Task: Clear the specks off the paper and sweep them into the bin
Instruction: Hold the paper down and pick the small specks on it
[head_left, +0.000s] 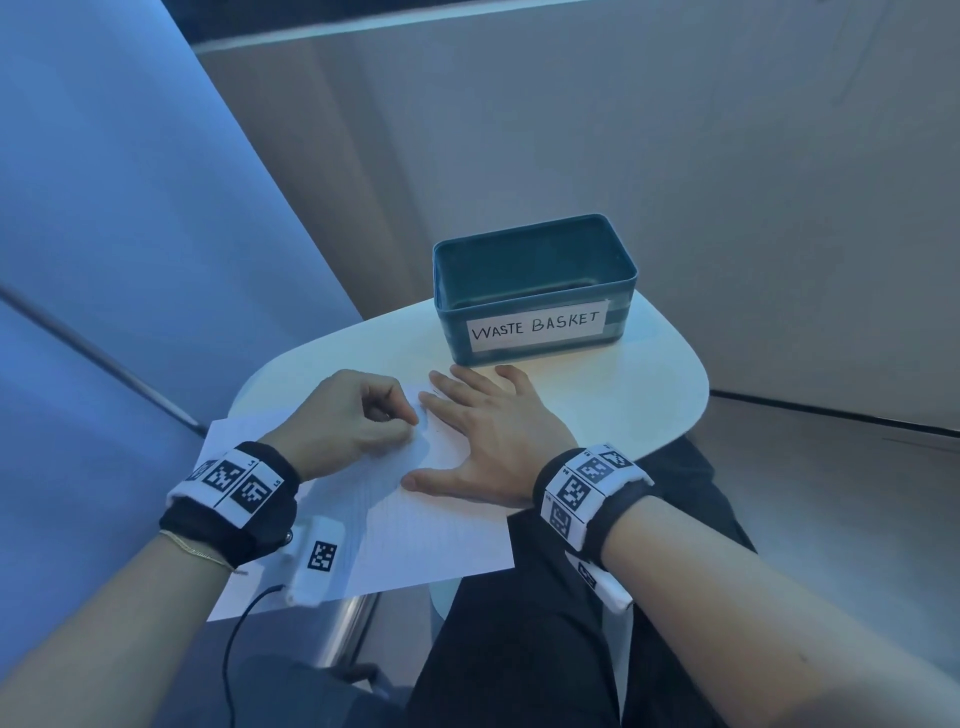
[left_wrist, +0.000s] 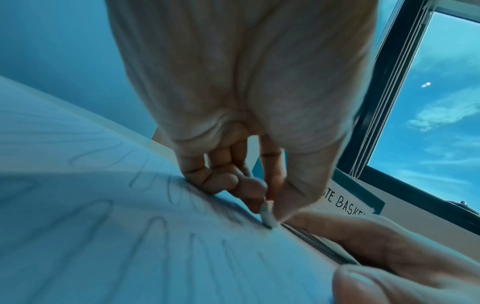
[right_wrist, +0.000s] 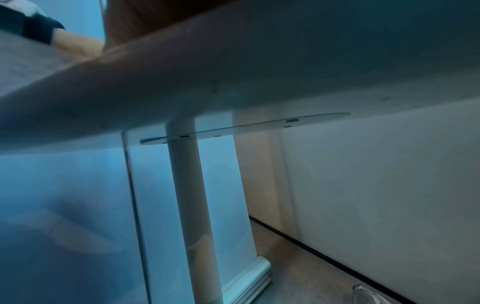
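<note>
A white lined paper sheet (head_left: 395, 525) with looping pencil scribbles (clear in the left wrist view) is laid across the near-left part of a small rounded white table (head_left: 613, 395), its near and left corners overhanging the edge. A small white eraser (left_wrist: 267, 216) is pinched between thumb and curled fingers of the left hand (head_left: 345, 418) and pressed tip-down on the sheet; specks themselves cannot be made out. The right hand (head_left: 483, 441) is laid flat on the sheet just beside the left, fingers straight and spread, thumb splayed toward the near side, nothing held. A teal rectangular plastic bin (head_left: 535, 291) labelled "WASTE BASKET" is set at the far side of the table, just beyond the right fingertips, not touching them; its top is open. Bare tabletop is seen right of the right hand and beside the bin. From the right wrist view only the table's underside and white pedestal leg (right_wrist: 187, 185) are shown.
</note>
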